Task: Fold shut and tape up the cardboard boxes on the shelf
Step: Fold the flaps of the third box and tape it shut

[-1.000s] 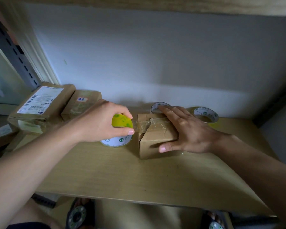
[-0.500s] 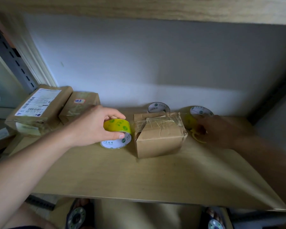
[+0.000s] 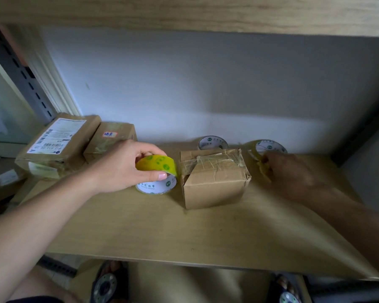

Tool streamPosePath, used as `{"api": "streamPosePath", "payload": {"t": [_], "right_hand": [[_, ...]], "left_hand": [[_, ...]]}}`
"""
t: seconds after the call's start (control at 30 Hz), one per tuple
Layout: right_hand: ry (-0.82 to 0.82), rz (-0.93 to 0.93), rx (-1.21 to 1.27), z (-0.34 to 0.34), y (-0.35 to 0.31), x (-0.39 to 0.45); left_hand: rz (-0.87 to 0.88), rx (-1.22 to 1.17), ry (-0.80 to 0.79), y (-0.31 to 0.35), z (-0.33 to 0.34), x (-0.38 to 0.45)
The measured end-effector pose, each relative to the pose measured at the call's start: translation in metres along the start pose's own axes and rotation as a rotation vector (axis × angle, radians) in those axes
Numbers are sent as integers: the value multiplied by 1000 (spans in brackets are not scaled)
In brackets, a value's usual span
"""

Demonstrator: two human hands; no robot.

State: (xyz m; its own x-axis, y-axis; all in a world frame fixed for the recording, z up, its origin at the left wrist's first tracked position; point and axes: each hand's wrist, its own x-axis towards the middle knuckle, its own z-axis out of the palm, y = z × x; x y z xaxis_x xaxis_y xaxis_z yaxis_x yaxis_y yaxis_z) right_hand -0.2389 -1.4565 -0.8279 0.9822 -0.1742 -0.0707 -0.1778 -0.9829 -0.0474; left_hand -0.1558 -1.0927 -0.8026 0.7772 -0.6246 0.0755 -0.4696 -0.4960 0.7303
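Since a second ago, right hand [image 3: 293, 171] left the cardboard box [image 3: 213, 179] mid-shelf [image 3: 184, 232]; its fingers' state I cannot tell. Left hand [image 3: 123, 167] fingers grip the yellow tape roll [image 3: 157, 166] beside it.

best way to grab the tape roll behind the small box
Take the tape roll across its outer rim, from above and slightly right. It stands on edge against the wall, only its top showing over the small box, so a front approach is blocked; the right hand is nearer.
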Motion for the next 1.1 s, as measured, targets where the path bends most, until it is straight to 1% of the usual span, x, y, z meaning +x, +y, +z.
{"api": "streamPosePath", "payload": {"t": [0.2,0.27,0.33,0.4,0.47,0.53,0.63,0.73,0.8,0.9,1.0,1.1], "right_hand": [[198,-46,473,-29,-10,-21],[225,-87,623,-35,-14,-27],[212,-139,785,-36,-21,-31],[177,-172,927,-33,-30,-33],[138,-151,1050,-33,-38,-33],[120,-121,1112,-34,-41,-32],[104,-134,1128,-40,-47,-37],[41,-162,1281,-47,-63,-49],[-33,-184,1363,-47,-78,-60],[-227,-147,1505,-39,-105,-81],[-336,-45,1511,-27,-127,-96],[-365,20,1491,-20,-138,-100]], "left_hand": [[-9,-29,-4,0,-2,-1],[-11,-25,-11,1,-2,-1],[-21,-22,-13,2,-1,-1],[-30,-19,-4,3,0,-2],[-35,-15,4,4,1,-3],[-32,-16,11,6,1,-2],[-19,-12,18,8,2,-2],[-13,-18,31,5,1,-1],[-9,-55,39,3,-1,-2],[12,-143,52,1,-2,-2],[8,-192,70,2,-4,-2],[-1,-185,54,1,-4,-3]]}}
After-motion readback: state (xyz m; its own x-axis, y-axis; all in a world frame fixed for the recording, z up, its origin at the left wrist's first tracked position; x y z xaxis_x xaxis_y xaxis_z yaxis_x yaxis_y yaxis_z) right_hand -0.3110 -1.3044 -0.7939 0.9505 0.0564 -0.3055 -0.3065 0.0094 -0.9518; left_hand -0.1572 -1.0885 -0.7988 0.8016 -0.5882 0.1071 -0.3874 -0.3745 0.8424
